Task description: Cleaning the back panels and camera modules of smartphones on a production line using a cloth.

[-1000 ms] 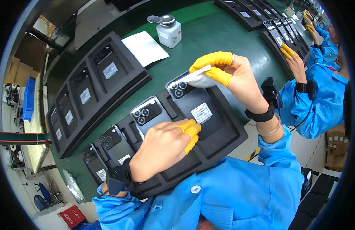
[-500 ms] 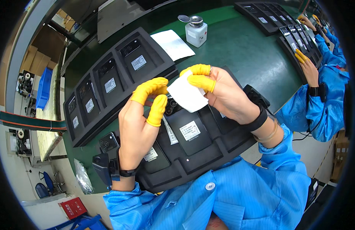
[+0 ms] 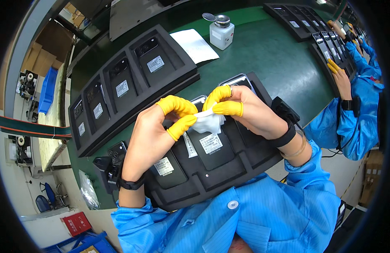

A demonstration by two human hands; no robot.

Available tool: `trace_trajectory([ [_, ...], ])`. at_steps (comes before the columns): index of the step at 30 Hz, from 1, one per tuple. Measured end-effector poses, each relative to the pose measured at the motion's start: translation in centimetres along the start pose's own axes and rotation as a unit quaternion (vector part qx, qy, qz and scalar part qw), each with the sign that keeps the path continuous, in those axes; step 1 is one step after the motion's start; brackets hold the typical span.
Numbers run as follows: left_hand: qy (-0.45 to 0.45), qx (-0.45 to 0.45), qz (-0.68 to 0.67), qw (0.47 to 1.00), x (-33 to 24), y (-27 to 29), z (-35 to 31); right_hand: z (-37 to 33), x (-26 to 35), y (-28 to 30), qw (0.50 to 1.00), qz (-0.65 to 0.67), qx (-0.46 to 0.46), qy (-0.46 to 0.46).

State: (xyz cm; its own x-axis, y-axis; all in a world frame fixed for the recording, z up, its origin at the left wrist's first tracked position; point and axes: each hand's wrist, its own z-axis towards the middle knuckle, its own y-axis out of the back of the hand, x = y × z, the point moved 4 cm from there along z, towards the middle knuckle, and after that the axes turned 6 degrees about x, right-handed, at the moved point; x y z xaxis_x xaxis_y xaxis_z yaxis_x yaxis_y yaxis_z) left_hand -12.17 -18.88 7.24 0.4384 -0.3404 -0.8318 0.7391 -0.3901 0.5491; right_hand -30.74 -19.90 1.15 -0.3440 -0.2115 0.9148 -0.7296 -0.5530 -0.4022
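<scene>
A white wipe (image 3: pixel 207 124) is stretched between my two hands above the near black foam tray (image 3: pixel 241 166). My left hand (image 3: pixel 148 137), in yellow finger cots, pinches its left end. The finger cots of my right hand (image 3: pixel 258 116) pinch the other end, and the loose part hangs in folds. Below the wipe a dark phone (image 3: pixel 215 157) lies back up in the tray, a white label on its back; the wipe and my fingers hide its upper part. A second phone (image 3: pixel 172 179) lies left of it, partly under my left hand. A narrow white printed strip (image 3: pixel 189 146) sits between them.
A second foam tray (image 3: pixel 178 69) with several phones stands at the far left. Beyond are a white sheet (image 3: pixel 196 45) and a dispenser bottle (image 3: pixel 221 36) with its lid up. A loose phone (image 3: pixel 117 151) and a plastic bag (image 3: pixel 88 189) lie left. A co-worker's hand (image 3: pixel 341 82) is at right.
My hands have come closer together. The left fingers now grip the wipe, which was held spread by the right hand and is now bunched between both.
</scene>
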Motion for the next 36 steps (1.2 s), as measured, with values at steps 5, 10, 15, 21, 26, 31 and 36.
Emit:
trace_trajectory([
  [5, -0.029, 0.006, 0.026, 0.999, 0.1, 0.3, -0.1, -0.1, 0.0, -0.5, 0.998, 0.023, 0.020, -0.047],
  [10, -0.032, 0.017, 0.050, 0.998, -0.3, 0.5, 0.0, -0.2, -0.2, 0.0, 0.998, 0.050, 0.008, -0.042],
  [15, -0.015, 0.052, -0.008, 0.999, -0.1, -0.1, 0.1, -0.2, 0.3, -0.3, 0.999, -0.017, -0.024, 0.018],
  [21, 0.039, 0.081, -0.168, 0.982, 1.4, -2.2, 0.0, -0.9, 2.5, -1.4, 0.928, -0.329, -0.015, 0.174],
  [26, 0.104, 0.133, -0.219, 0.961, 1.8, -2.6, 0.0, -0.8, 2.3, -0.7, 0.944, -0.286, -0.051, 0.155],
  [31, 0.023, 0.013, -0.345, 0.938, 2.3, -2.0, -0.2, -0.4, 1.9, 0.1, 0.952, -0.224, -0.141, 0.151],
  [36, -0.035, -0.050, -0.383, 0.922, 2.2, -1.9, 0.0, -0.6, 0.1, 0.5, 0.988, -0.150, -0.022, 0.022],
])
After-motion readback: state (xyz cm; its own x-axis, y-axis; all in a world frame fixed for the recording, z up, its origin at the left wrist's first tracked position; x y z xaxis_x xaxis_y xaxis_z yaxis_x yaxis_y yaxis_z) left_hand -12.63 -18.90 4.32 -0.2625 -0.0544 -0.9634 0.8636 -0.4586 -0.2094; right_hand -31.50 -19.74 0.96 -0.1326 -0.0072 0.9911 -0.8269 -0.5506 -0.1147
